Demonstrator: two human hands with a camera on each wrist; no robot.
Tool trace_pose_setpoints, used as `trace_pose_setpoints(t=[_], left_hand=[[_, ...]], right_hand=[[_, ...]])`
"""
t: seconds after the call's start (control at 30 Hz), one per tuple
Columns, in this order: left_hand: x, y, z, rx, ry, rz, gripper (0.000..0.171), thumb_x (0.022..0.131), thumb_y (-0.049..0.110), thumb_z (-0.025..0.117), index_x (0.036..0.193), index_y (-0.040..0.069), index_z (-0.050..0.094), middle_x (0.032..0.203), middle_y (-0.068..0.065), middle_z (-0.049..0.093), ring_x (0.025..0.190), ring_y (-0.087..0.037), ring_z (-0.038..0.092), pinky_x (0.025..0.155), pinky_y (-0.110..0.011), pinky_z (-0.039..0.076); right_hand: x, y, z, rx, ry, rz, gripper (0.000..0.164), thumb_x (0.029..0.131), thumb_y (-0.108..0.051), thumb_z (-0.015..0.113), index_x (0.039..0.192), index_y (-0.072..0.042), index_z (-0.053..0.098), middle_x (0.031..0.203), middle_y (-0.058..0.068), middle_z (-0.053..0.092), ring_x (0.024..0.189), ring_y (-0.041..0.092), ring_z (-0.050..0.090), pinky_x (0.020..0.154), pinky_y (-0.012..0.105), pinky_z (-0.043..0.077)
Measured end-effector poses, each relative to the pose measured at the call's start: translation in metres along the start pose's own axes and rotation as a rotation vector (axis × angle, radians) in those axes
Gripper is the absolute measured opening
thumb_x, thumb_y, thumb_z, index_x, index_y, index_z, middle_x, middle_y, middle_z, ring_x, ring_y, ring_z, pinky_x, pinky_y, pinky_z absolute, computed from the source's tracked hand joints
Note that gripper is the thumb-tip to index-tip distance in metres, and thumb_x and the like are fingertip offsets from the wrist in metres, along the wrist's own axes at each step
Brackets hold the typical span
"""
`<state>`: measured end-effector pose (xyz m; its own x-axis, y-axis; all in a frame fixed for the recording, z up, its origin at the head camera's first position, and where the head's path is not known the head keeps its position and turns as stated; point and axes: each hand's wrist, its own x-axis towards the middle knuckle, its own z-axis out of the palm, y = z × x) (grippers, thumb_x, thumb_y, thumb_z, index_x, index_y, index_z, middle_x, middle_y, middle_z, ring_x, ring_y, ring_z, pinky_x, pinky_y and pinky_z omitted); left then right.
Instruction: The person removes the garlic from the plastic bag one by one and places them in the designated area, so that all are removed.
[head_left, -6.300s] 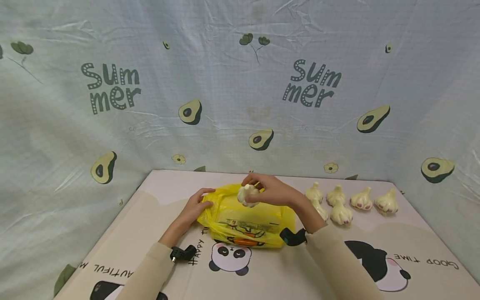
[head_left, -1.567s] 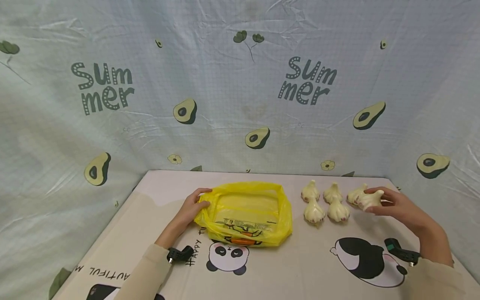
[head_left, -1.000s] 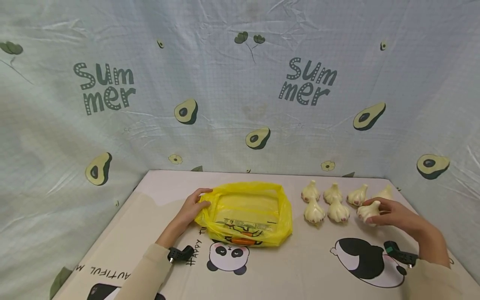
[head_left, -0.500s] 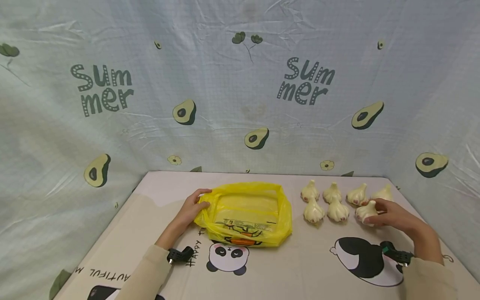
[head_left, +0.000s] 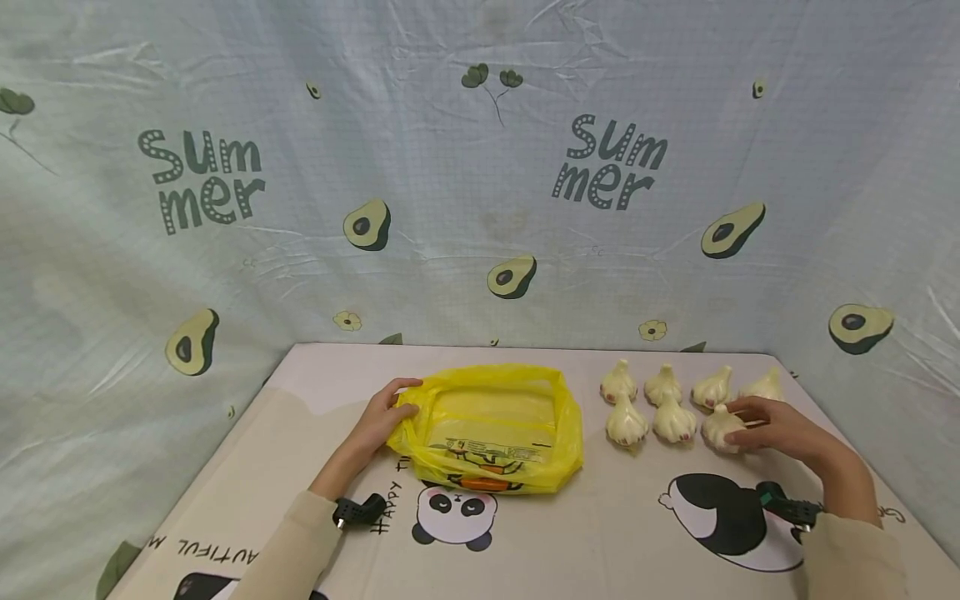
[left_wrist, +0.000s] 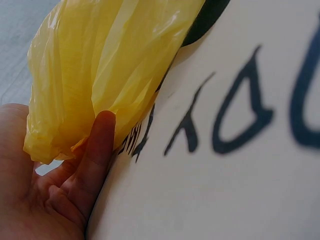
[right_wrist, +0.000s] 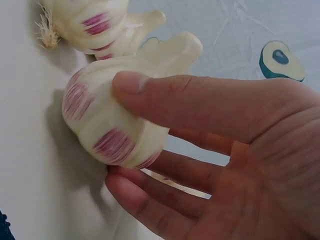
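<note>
My left hand [head_left: 381, 417] holds the left edge of a yellow plastic bag [head_left: 570, 433]; in the left wrist view the bag's gathered film [left_wrist: 110, 65] lies between the thumb and fingers. The bag lies spread with its mouth upward, and dark print shows through its near side. On the right, my right hand [head_left: 780, 429] grips a garlic bulb [head_left: 720, 429] low at the table, in front of other bulbs. Seen from the right wrist, this bulb [right_wrist: 110, 115] has purple streaks, with the thumb on one side and fingers on the other.
Several more garlic bulbs [head_left: 675, 422] stand in two rows right of the bag. One bulb [head_left: 762, 385] is partly behind the right hand. The pale tabletop [head_left: 600, 533] carries panda prints, and a patterned curtain [head_left: 450, 167] rises behind it.
My right hand has carried the garlic bulb from above the bag to the right and lowered it, then shifted it slightly left in the front row. The left hand stays at the bag.
</note>
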<state>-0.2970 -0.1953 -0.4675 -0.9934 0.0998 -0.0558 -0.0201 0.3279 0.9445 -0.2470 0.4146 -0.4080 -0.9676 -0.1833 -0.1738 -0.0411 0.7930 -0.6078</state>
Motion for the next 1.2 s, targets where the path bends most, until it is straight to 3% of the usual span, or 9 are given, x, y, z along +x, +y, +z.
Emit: trace_pose_setpoints(t=[0.37, 0.6, 0.77, 1.2], left_hand=[[0.0, 0.0008, 0.0, 0.002, 0.0, -0.005, 0.049, 0.098, 0.014, 0.056, 0.146, 0.019, 0.053, 0.146, -0.018, 0.055, 0.108, -0.025, 0.062, 0.092, -0.031, 0.059], [0.0011, 0.0001, -0.0003, 0.005, -0.001, -0.002, 0.049, 0.097, 0.014, 0.057, 0.146, 0.02, 0.053, 0.145, -0.018, 0.056, 0.109, -0.025, 0.062, 0.092, -0.032, 0.058], [0.0017, -0.0015, -0.0011, 0.006, 0.0, -0.002, 0.049, 0.098, 0.014, 0.057, 0.146, 0.019, 0.053, 0.146, -0.018, 0.055, 0.11, -0.025, 0.061, 0.093, -0.032, 0.058], [0.0005, 0.0008, -0.0006, 0.016, 0.003, -0.009, 0.049, 0.098, 0.015, 0.057, 0.147, 0.02, 0.053, 0.148, -0.018, 0.054, 0.113, -0.027, 0.061, 0.097, -0.035, 0.058]], right_hand=[[0.0011, 0.0004, -0.0003, 0.01, 0.005, 0.017, 0.07, 0.098, -0.03, 0.067, 0.143, 0.017, 0.041, 0.141, 0.046, 0.044, 0.123, 0.054, 0.056, 0.092, 0.051, 0.058], [-0.0009, -0.0012, -0.0015, 0.081, -0.031, -0.012, 0.068, 0.096, -0.024, 0.069, 0.141, 0.018, 0.041, 0.136, 0.047, 0.049, 0.109, 0.035, 0.067, 0.081, 0.035, 0.06], [-0.0012, -0.001, -0.0009, 0.086, -0.031, -0.009, 0.067, 0.095, -0.023, 0.068, 0.142, 0.017, 0.041, 0.132, 0.043, 0.054, 0.102, 0.025, 0.069, 0.079, 0.03, 0.058], [0.0012, 0.0022, 0.0001, 0.058, -0.003, 0.015, 0.067, 0.097, -0.026, 0.068, 0.142, 0.016, 0.042, 0.137, 0.046, 0.047, 0.112, 0.038, 0.065, 0.086, 0.041, 0.06]])
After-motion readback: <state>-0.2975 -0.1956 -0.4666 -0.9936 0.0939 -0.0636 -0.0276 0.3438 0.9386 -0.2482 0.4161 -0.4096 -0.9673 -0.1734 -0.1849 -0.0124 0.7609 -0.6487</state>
